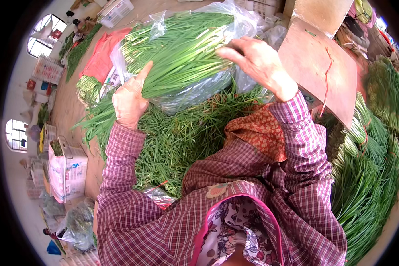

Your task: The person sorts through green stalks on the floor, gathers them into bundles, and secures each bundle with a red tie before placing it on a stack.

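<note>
A loose bunch of garlic chives point(188, 62) lies across a heap of more chives on clear plastic sheeting point(248, 20) in front of me. My left hand point(131, 101) is closed round its leafy end, one finger stretched up along it; leaf tips trail out to the left. At the pale stem ends, my right hand point(262, 62) has bent fingers with the thumb against the stems; its palm side is hidden. Loose green leaves and scraps point(177, 142) cover the space between the bunch and my lap.
Tied bundles of chives point(368, 177) are stacked at my right, beside a tan board point(319, 66) with a red tie point(328, 80) on it. A red cloth point(104, 53) lies at the left of the heap. Farther left stands a white bag-like container point(68, 170).
</note>
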Tool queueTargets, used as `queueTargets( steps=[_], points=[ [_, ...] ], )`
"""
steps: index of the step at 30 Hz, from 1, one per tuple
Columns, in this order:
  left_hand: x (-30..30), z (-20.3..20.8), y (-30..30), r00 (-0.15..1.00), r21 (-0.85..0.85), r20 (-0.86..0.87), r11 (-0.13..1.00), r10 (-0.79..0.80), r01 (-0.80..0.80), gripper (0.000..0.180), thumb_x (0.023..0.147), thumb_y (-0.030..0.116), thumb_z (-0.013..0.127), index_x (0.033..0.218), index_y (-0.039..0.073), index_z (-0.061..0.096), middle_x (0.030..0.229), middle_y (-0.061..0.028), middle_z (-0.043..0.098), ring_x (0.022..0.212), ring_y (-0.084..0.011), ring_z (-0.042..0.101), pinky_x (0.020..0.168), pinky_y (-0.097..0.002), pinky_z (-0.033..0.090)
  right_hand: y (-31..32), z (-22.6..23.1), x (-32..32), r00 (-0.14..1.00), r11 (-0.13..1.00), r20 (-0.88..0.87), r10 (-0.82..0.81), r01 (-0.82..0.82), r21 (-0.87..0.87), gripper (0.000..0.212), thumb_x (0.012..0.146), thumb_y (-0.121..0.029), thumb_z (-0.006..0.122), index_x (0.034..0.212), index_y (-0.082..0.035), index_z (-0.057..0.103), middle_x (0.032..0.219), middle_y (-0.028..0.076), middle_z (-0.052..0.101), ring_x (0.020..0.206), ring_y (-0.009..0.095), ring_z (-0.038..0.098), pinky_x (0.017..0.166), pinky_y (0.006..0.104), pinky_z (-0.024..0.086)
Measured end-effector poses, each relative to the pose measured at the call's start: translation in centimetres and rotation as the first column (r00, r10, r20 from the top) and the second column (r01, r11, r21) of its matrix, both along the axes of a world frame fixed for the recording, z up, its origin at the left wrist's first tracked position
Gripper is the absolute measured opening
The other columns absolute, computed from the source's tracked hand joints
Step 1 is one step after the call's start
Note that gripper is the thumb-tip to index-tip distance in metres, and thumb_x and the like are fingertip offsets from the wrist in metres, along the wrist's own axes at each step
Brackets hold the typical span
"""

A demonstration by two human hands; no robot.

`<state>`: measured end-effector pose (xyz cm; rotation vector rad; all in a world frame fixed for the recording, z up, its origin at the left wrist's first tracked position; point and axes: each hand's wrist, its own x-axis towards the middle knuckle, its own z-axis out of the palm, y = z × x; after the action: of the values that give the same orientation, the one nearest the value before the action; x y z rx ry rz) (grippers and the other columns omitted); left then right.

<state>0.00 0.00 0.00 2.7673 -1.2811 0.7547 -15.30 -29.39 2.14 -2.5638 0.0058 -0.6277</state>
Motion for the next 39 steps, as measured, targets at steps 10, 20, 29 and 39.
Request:
queueTargets(
  steps=[10, 20, 29, 39],
  points=[
    [0.1, -0.1, -0.3, 1.000, 0.001, 0.019, 1.000, -0.011, 0.011, 0.067, 0.077, 0.016, 0.070, 0.139, 0.031, 0.050, 0.109, -0.0095, 0.069, 0.085, -0.0278, 0.068, 0.071, -0.0366, 0.054, 1.5, -4.3, 1.8, 0.960, 0.919, 0.210, -0.185, 0.245, -0.310, 0.020, 0.091, -0.023, 0.056, 0.088, -0.004, 0.058, 0.076, 0.015, 0.066, 0.066, 0.028, 0.067, 0.065, 0.0398, 0.055],
    [5.3, -5.1, 7.0, 0.130, -0.668, -0.722, 0.637, -0.679, -0.385, 0.047, 0.083, -0.005, 0.064, 0.128, 0.003, 0.057, 0.110, -0.0049, 0.067, 0.093, -0.0149, 0.065, 0.080, -0.0278, 0.053, -9.9, -10.2, -3.4, 0.825, 0.757, -0.124, -0.551, 0.431, -0.492, 0.014, 0.086, -0.021, 0.061, 0.090, -0.009, 0.063, 0.086, 0.014, 0.068, 0.074, 0.033, 0.068, 0.063, 0.0443, 0.053],
    [0.3, -2.3, 4.1, 0.167, -0.602, -0.796, 0.734, -0.582, -0.314, 0.055, 0.069, -0.010, 0.067, 0.122, 0.002, 0.060, 0.113, -0.0046, 0.066, 0.100, -0.0135, 0.063, 0.086, -0.0282, 0.052, -1.6, -4.1, 1.5, 0.912, 0.995, 0.405, -0.062, 0.089, -0.047, 0.023, 0.088, -0.031, 0.067, 0.097, -0.009, 0.065, 0.079, 0.006, 0.065, 0.064, 0.017, 0.064, 0.057, 0.0289, 0.054],
    [1.1, -4.1, 4.3, 0.211, -0.541, -0.841, 0.788, -0.499, -0.295, 0.057, 0.072, -0.015, 0.065, 0.126, 0.002, 0.057, 0.115, -0.0033, 0.064, 0.095, -0.0104, 0.060, 0.078, -0.0289, 0.052, 1.6, -2.2, 3.1, 0.883, 0.959, 0.467, 0.049, 0.090, -0.269, 0.018, 0.083, -0.022, 0.067, 0.082, -0.007, 0.058, 0.074, 0.006, 0.054, 0.073, 0.022, 0.061, 0.059, 0.0334, 0.051]
  ],
)
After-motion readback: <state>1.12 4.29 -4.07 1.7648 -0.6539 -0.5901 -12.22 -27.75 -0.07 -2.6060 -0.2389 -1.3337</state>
